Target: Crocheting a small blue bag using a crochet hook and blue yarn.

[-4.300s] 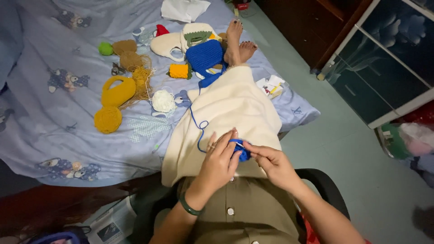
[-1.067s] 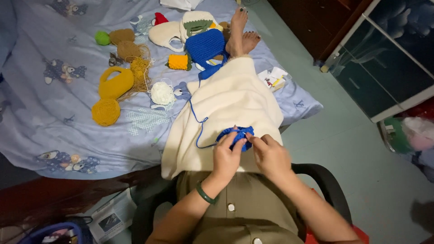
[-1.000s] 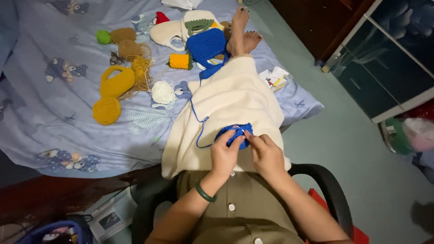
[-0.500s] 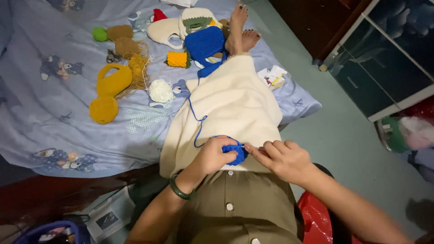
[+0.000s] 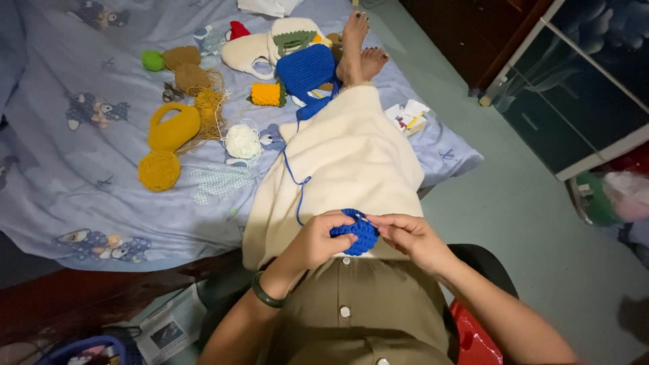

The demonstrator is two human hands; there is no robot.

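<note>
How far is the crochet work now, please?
Done: a small round blue crocheted piece exists. In hand: the left hand holds it, while the right hand touches its edge. Left: blue yarn strand leads to the bed, uncut.

Soft, even indoor light falls from above on the bed [image 5: 81,203], with weak shadows beside the yarn [image 5: 159,170]. The floor's right edge and lower left corner lie dim (detail is lost there). Focus is fair; straight lines bow near the edges.
</note>
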